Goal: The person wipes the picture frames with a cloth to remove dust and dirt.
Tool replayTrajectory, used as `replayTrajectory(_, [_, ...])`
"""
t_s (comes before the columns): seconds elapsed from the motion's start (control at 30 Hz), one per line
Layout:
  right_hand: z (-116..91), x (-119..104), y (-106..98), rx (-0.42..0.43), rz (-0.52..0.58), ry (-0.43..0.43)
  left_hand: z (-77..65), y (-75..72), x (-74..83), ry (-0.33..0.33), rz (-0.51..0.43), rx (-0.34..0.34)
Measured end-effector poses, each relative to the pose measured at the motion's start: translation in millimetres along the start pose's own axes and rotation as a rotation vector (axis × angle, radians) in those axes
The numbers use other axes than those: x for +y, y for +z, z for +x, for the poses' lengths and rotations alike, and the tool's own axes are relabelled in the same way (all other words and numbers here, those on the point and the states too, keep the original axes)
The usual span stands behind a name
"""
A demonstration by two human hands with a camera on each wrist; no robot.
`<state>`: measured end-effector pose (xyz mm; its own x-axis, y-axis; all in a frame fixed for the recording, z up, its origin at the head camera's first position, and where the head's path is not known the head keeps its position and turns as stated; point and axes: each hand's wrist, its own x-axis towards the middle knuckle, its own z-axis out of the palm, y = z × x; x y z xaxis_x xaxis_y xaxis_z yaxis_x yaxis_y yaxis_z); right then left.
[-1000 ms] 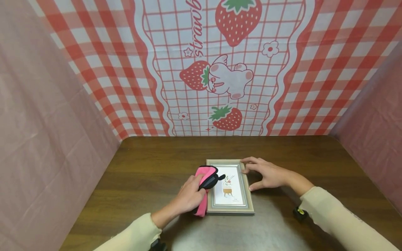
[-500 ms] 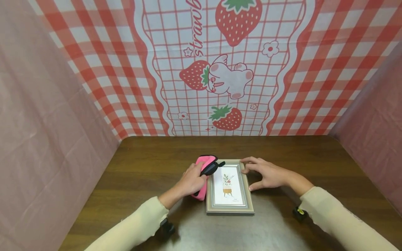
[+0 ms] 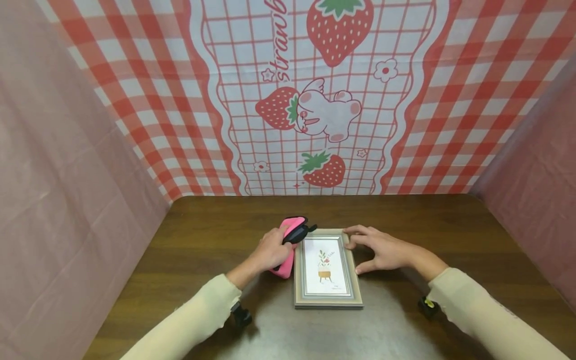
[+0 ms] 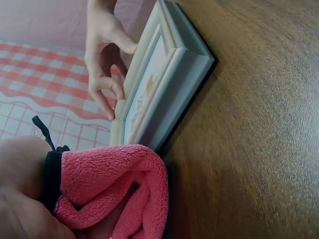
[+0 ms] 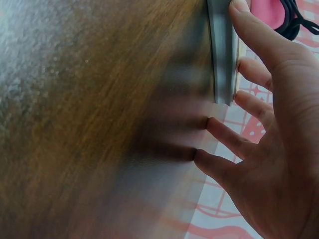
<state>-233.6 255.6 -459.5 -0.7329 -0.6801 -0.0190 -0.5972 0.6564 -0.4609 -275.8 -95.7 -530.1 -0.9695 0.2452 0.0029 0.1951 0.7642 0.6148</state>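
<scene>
A picture frame [image 3: 328, 301] with a light, silvery rim lies flat on the table, its print of a potted plant facing up. My left hand [image 3: 272, 250] grips a folded pink fleece cloth [image 4: 112, 172] with black trim and a black loop, at the frame's upper left side. In the left wrist view the cloth is bunched beside the frame's edge, close over the wood. My right hand [image 3: 384, 251] rests at the frame's right edge with fingers spread. Its thumb [image 5: 259, 35] and some fingertips touch the frame, while the other fingertips reach down by the table.
The brown wooden table [image 3: 202, 225] runs back to a red checked strawberry cloth wall [image 3: 342, 150]. Pink cloth hangs on the left [image 3: 81, 200] and right [image 3: 540, 175]. Black wrist devices [image 3: 241, 316] sit under both sleeves.
My left hand has slid the pink cloth away from me along the frame's left side, from the middle toward its upper left corner. My right hand and the frame stay put.
</scene>
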Motion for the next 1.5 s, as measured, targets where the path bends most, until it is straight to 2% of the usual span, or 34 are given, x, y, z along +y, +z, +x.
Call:
replayTrajectory(0.07, [0,0,1,0.003,0.000,-0.004,-1.7,-4.6,-0.3,0.012,-0.003,0.014])
replayTrajectory(0.13, [0,0,1,0.003,0.000,-0.008,-4.9,-11.9,-0.6,0.054,-0.004,0.040])
replayTrajectory(0.3, [0,-1,2,-0.001,-0.001,-0.009,-37.6,-56.3,37.8,0.089,-0.084,0.056])
replayTrajectory(0.37, [0,-1,1,0.001,-0.002,-0.007,-52.6,-74.0,58.0,0.075,-0.108,0.056])
replayTrajectory(0.47, [0,0,1,0.005,-0.008,-0.008,-63.0,-84.1,67.8,0.081,-0.081,0.073])
replayTrajectory(0.7, [0,1,1,0.005,-0.029,-0.011,-76.2,-87.4,69.1,0.112,-0.056,0.093])
replayTrajectory(0.83, [0,2,1,0.004,-0.024,-0.007,-83.1,-86.2,67.5,0.165,-0.043,0.090])
replayTrajectory(1.0, [0,1,0,-0.002,-0.017,0.002,-93.8,-85.2,65.7,0.265,-0.032,0.053])
replayTrajectory(1.13, [2,1,0,-0.003,-0.017,0.003,-103.6,-81.9,61.1,0.360,0.020,0.026])
replayTrajectory(1.33, [2,1,1,0.005,-0.022,-0.010,-120.7,-76.7,50.3,0.568,0.174,0.041])
replayTrajectory(1.4, [2,1,0,0.012,-0.028,-0.014,-124.9,-75.4,48.4,0.635,0.241,0.023])
replayTrajectory(1.5, [1,0,0,0.020,-0.035,-0.017,-130.2,-74.1,47.3,0.695,0.363,-0.043])
